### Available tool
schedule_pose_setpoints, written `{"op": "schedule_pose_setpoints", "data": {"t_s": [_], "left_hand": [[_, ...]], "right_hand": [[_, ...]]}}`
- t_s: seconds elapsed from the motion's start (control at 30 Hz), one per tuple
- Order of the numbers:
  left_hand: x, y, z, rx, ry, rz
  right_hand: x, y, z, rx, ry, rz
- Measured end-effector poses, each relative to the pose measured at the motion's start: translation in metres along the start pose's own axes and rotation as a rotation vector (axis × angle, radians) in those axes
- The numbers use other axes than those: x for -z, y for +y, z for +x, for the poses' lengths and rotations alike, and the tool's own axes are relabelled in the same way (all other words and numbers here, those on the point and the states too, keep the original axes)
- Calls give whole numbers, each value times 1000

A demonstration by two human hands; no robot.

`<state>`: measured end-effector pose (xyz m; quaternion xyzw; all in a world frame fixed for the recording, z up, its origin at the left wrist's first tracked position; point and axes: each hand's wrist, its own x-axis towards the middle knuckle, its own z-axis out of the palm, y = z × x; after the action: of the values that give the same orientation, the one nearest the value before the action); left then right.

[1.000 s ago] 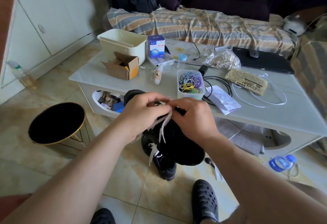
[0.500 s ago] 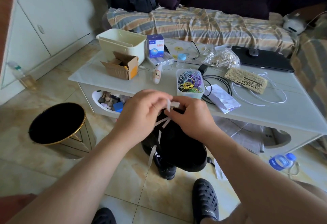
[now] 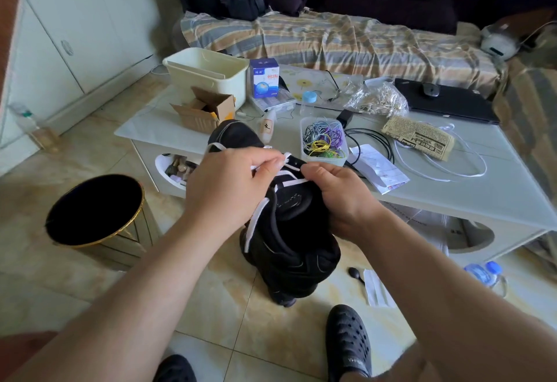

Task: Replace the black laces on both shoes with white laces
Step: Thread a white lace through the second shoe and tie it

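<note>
Tiled floor, cluttered low white coffee table (image 3: 452, 197) behind. Black high-top shoe (image 3: 289, 231) was held above floor; left hand (image 3: 229, 188) pinched flat white lace (image 3: 256, 221), right hand (image 3: 340, 197) gripped shoe's collar.

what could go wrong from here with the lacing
The left hand pinches the white lace near its tip only, so it could slip back out of the eyelet. The black shoe is held in the air by the right hand, not resting on anything, so a hard pull may twist it. A loose stretch of lace hangs down the shoe's side and might snag or end up uneven.
</note>
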<state>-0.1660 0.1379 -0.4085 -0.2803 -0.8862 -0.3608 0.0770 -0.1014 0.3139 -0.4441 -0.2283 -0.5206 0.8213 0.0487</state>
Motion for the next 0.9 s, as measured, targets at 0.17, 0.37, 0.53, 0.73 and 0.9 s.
{"op": "schedule_pose_setpoints", "data": {"t_s": [0.17, 0.37, 0.53, 0.73, 0.9], "left_hand": [[1, 4, -4, 23, 6, 127], [-2, 5, -2, -45, 71, 203], [-7, 1, -3, -86, 54, 254], [-9, 6, 0, -3, 162, 237], [-11, 5, 0, -4, 140, 261]], "right_hand": [[1, -2, -6, -36, -87, 54], [-2, -3, -8, 7, -80, 20], [-4, -3, -11, 30, -81, -18], [-6, -5, -13, 55, -106, -28], [-5, -2, -12, 101, -83, -97]]}}
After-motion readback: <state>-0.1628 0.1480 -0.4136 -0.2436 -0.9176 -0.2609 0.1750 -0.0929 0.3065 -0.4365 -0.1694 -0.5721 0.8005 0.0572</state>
